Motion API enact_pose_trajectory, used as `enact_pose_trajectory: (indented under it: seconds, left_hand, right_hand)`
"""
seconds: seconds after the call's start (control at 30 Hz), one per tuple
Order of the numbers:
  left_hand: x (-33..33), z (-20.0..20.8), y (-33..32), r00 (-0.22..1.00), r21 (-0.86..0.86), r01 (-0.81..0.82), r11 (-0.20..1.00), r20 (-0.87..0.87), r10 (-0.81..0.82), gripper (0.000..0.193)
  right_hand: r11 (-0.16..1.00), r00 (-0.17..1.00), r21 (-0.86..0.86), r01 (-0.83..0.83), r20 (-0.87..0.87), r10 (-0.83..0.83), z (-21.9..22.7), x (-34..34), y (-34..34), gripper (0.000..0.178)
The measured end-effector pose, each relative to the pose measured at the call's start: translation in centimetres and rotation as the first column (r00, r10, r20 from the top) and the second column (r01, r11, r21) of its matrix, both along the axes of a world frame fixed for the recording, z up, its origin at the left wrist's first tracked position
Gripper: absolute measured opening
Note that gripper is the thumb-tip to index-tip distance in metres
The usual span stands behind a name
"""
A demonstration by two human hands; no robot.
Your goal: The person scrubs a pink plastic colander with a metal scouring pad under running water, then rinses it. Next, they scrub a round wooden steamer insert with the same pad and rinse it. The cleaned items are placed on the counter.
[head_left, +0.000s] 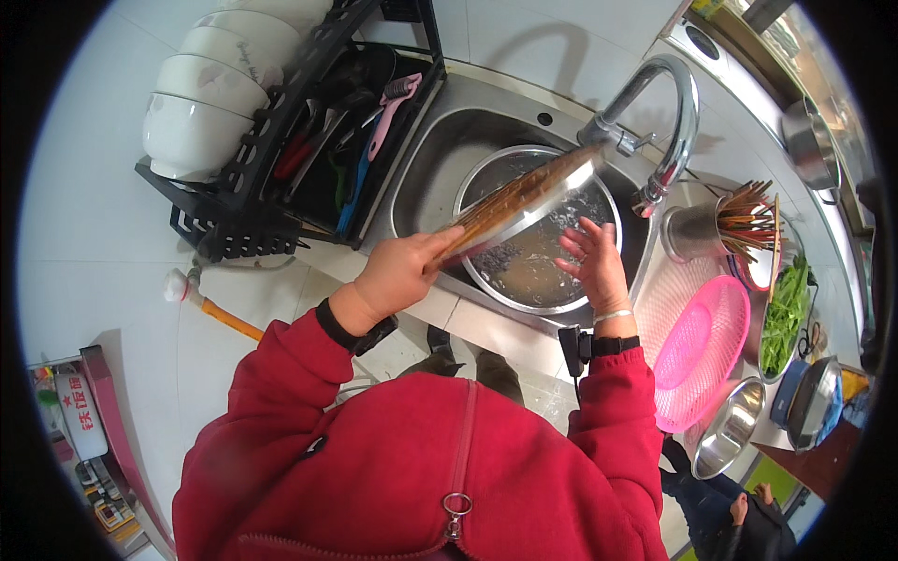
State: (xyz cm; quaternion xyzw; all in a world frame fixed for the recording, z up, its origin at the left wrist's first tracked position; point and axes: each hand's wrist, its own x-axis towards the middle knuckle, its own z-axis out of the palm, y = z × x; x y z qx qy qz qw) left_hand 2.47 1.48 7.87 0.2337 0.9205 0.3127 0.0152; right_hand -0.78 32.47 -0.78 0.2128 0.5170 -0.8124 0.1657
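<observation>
My left hand grips the near end of a shallow round metal dish, brown-stained on one side and shiny at the rim. It is tilted almost on edge, so its exact kind is hard to tell. Below it a steel basin of cloudy water with bits of foam sits in the sink. Over the basin's right side, my right hand is raised with fingers spread and nothing in it, apart from the dish. The curved faucet stands behind, with no water seen running.
On the left is a black rack with white bowls and utensils. At right are a chopstick holder, a pink basket, green leaves and a steel bowl. Another person shows at lower right.
</observation>
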Motion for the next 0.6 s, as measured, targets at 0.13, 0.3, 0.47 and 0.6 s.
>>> enact_pose_trajectory:
  seconds: [0.13,0.3,0.47,0.6]
  left_hand:
    - [1.4,0.7,0.8,0.986,-0.354,0.143,0.924,-0.027,-0.163,0.050]
    - [1.2,0.7,0.5,0.949,-0.405,0.168,0.899,-0.180,-0.258,0.045]
    - [0.6,-1.0,0.2,0.902,-0.305,-0.065,0.950,-0.426,-0.076,0.051]
    - [1.6,-3.3,1.0,0.826,0.719,-0.543,0.434,0.550,0.122,0.049]
  right_hand:
    - [0.865,0.984,-0.480,0.147,-0.019,-0.178,2.0,2.2,-0.1,0.073]
    - [0.855,0.966,-0.478,0.203,-0.044,-0.255,1.4,5.3,1.1,0.047]
    - [0.829,0.962,-0.555,0.072,-0.180,-0.205,0.0,8.0,1.8,0.061]
    - [0.800,0.945,-0.583,0.139,-0.163,-0.282,0.0,9.0,1.2,0.066]
